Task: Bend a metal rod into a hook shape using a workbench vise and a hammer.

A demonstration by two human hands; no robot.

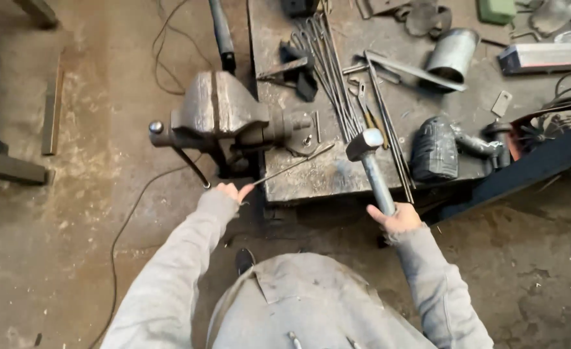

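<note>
My right hand [395, 218] grips the metal handle of a hammer [365, 145], whose head hovers over the near edge of a steel workbench [311, 178]. My left hand [232, 191] pinches the near end of a thin metal rod [292, 165] that lies slanting across the bench edge, its far tip just left of the hammer head. A large grey bench vise [217, 113] is mounted at the bench's left corner, right above my left hand.
A bundle of thin rods [337, 84] lies across the bench. An angle grinder [437, 148], a metal cylinder [452, 53], flat bars and scrap sit to the right. Cables [120, 239] trail over the concrete floor on the left.
</note>
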